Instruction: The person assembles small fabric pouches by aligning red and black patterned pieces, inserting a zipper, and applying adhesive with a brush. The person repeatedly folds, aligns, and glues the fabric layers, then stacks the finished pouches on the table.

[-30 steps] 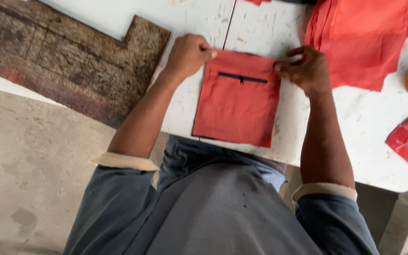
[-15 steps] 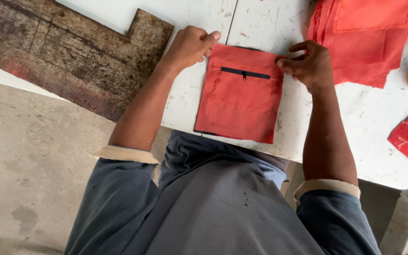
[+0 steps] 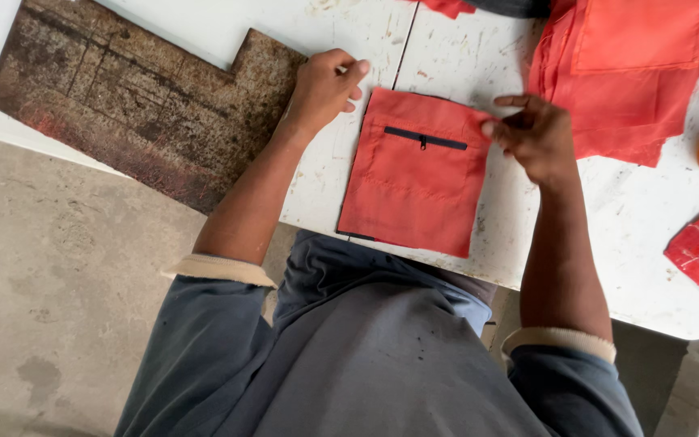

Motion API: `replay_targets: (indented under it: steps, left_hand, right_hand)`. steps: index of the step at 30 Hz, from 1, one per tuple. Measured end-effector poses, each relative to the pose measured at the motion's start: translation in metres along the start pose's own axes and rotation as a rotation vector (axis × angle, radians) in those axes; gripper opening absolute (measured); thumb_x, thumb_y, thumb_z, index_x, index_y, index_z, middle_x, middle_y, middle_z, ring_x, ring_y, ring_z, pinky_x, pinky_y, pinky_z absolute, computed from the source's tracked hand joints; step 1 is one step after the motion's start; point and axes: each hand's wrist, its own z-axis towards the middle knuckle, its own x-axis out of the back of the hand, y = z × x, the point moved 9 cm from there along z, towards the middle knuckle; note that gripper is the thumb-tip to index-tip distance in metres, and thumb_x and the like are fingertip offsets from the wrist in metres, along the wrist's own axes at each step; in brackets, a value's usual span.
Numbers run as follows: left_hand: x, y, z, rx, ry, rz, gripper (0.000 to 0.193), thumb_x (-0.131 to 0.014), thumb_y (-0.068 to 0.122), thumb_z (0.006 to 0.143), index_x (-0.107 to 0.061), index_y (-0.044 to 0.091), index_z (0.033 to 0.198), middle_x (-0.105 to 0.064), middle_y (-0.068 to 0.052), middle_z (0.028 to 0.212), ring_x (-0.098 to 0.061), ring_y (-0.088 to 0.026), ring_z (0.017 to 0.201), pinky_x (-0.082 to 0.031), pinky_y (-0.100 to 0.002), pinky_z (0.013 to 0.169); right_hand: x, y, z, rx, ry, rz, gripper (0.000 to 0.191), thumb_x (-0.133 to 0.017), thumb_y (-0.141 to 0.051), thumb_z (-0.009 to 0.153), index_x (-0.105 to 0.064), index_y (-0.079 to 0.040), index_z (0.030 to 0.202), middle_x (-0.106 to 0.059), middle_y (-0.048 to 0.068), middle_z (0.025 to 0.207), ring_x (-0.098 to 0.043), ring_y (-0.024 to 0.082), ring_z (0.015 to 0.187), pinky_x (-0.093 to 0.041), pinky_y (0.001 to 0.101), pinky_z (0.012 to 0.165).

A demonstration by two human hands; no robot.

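Item: red fabric panel (image 3: 414, 190) with a black zipper (image 3: 425, 140), flat on the white table (image 3: 527, 235), long axis running away from the person, near edge at the table's rim.

Right hand (image 3: 537, 139): pinching the panel's far right corner.

Left hand (image 3: 323, 85): loosely curled, holding nothing, just beside the far left corner; not clearly touching.

Beyond: red fabric stack (image 3: 624, 73).

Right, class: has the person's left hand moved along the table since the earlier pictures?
No, not noticeably. The left hand still sits at the right edge of the brown board, just left of the red pouch.
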Motion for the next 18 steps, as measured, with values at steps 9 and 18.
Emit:
replay_targets:
  steps: [9,18]
  left_hand:
    - [-0.044,0.057,-0.068,-0.606,0.133,0.601,0.058,-0.092,0.031,0.067,-0.068,-0.003,0.109,-0.065,-0.019,0.11,-0.066,-0.031,0.095,-0.051,-0.054,0.086]
    - [-0.049,0.175,-0.136,-0.658,0.121,-0.063,0.022,-0.079,-0.008,0.091,-0.063,0.004,0.101,-0.074,-0.007,0.097,-0.073,-0.015,0.089,-0.062,-0.027,0.079]
  right_hand:
    - [0.109,0.044,-0.119,0.09,0.19,0.311,0.012,-0.078,0.005,0.101,-0.069,0.009,0.109,-0.072,0.013,0.096,-0.066,0.013,0.074,-0.056,0.0255,0.072]
    - [0.193,0.149,-0.234,-0.035,0.509,0.519,0.006,-0.071,0.005,0.106,-0.069,0.003,0.112,-0.071,0.01,0.098,-0.066,0.014,0.077,-0.057,0.0267,0.069]
